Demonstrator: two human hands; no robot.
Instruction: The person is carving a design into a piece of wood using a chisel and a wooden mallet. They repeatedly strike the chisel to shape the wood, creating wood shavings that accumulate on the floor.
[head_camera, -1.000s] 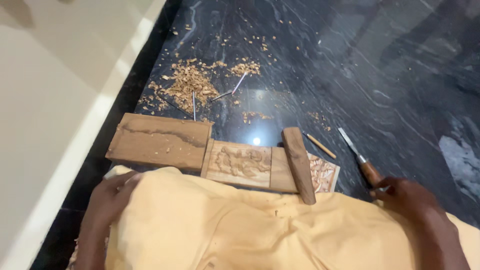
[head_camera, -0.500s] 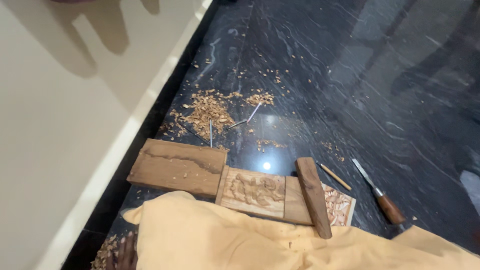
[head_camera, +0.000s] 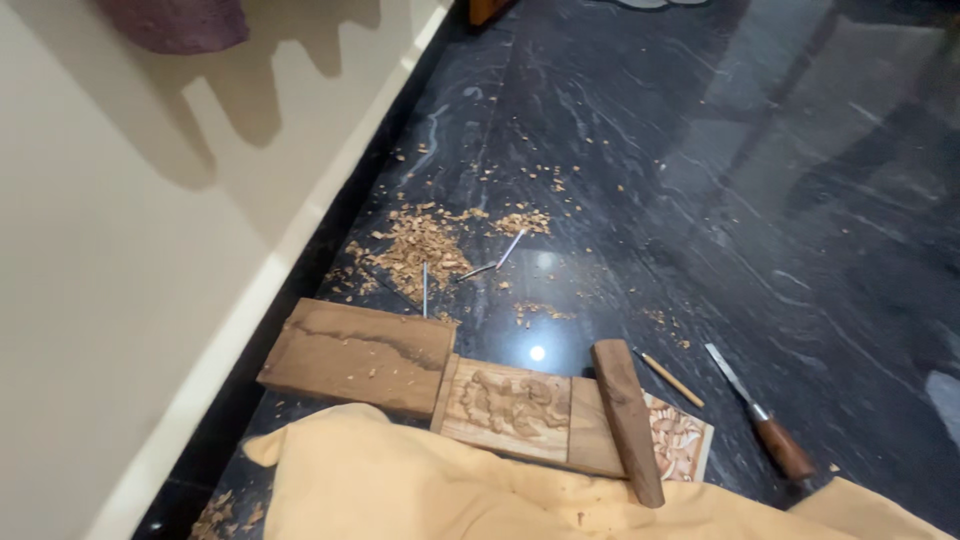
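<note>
Neither of my hands shows in the head view now. A carved wooden panel (head_camera: 505, 408) lies on the dark marble floor (head_camera: 700, 200), with a plain wooden board (head_camera: 355, 355) at its left end and a dark wooden bar (head_camera: 627, 420) laid across its right part. A second carved piece (head_camera: 680, 440) sticks out beyond the bar. A chisel with a brown wooden handle (head_camera: 762, 415) lies on the floor to the right, beside a pencil (head_camera: 670, 379). A yellow cloth (head_camera: 440, 490) covers the near edge of the panel.
A pile of wood shavings (head_camera: 420, 250) lies beyond the board, with thin metal tools (head_camera: 500, 255) among them. A cream wall (head_camera: 120, 280) runs along the left. A purple object (head_camera: 175, 20) hangs at the top left.
The view has tilted up and away. Both my hands, seen one second ago at the cloth's edges with the right one at the chisel, have left the frame. The chisel lies free.
</note>
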